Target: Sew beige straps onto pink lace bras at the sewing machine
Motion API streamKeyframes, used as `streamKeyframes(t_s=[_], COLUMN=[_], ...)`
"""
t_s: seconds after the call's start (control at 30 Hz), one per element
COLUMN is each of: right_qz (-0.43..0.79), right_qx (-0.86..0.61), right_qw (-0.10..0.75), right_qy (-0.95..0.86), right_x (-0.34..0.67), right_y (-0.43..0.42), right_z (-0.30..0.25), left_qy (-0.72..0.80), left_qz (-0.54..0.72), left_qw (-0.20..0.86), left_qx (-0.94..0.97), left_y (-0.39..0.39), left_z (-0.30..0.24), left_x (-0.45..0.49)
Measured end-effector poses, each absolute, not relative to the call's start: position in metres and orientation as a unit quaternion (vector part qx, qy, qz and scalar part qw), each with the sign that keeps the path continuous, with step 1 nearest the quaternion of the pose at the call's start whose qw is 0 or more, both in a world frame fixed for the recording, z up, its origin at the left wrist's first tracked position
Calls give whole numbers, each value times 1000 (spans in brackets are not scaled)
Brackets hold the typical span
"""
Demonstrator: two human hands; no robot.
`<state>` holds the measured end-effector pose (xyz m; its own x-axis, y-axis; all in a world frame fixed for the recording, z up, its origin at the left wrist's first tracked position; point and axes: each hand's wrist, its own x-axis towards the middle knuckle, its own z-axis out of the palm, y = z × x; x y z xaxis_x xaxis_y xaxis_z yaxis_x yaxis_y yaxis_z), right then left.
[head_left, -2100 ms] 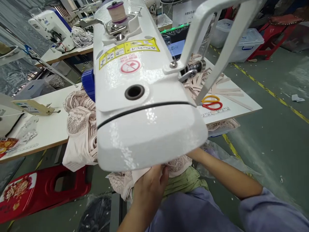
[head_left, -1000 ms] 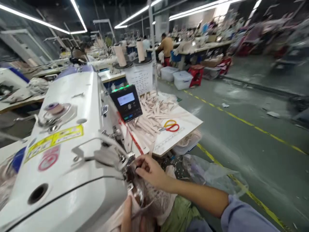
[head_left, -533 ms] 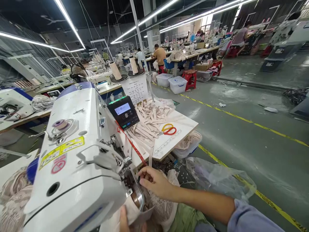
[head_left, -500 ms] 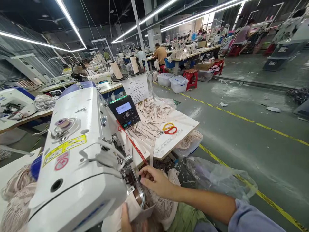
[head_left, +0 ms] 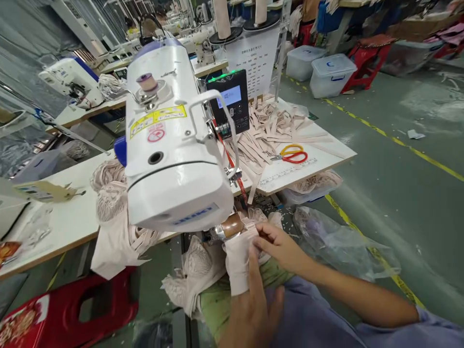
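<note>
A beige fabric garment piece point(head_left: 237, 266) hangs just in front of the white sewing machine's point(head_left: 174, 183) narrow metal arm end point(head_left: 232, 226). My left hand point(head_left: 250, 309) holds it from below, fingers pointing up along its right side. My right hand point(head_left: 281, 246) pinches the piece's upper right edge, thumb and fingers close together. Both hands nearly meet at that edge. Beige lace pieces point(head_left: 197, 263) hang below the machine beside the fabric, over green cloth point(head_left: 217, 309) on my lap. The machine head hides the needle area.
On the right table wing point(head_left: 326, 154) lie beige strips point(head_left: 261, 130) and red-and-yellow scissors point(head_left: 292, 153). A control panel point(head_left: 230, 101) stands behind the machine. More lace pieces point(head_left: 112, 203) hang off the left table. A red stool point(head_left: 79, 309) stands lower left, a plastic bag point(head_left: 340, 246) on the floor.
The view has turned down and left. My right hand has gone from beside the machine's presser area to the fabric's edge. The fabric has come away from under the machine head, toward me.
</note>
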<state>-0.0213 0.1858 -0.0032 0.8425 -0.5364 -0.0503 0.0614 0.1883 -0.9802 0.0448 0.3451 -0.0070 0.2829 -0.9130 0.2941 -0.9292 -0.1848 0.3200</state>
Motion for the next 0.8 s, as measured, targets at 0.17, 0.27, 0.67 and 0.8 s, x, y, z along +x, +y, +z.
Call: streamKeyframes(t_s=[0.17, 0.27, 0.67, 0.8], right_qz=[-194, -137, -285, -314], right_qx=[-467, -445, -941, -923], right_qw=[830, 855, 178, 218], right_qy=[236, 227, 23, 36], right_x=[-33, -34, -20, -19], right_y=[188, 187, 185, 181], right_z=[3, 7, -16, -19], left_qy=[-569, -573, -272, -169], left_qz=[-203, -131, -509, -593], left_qw=[321, 391, 396, 485], left_qx=[729, 709, 714, 620], left_y=[370, 364, 316, 313], left_z=[1, 32, 17, 5], left_x=[66, 81, 111, 110])
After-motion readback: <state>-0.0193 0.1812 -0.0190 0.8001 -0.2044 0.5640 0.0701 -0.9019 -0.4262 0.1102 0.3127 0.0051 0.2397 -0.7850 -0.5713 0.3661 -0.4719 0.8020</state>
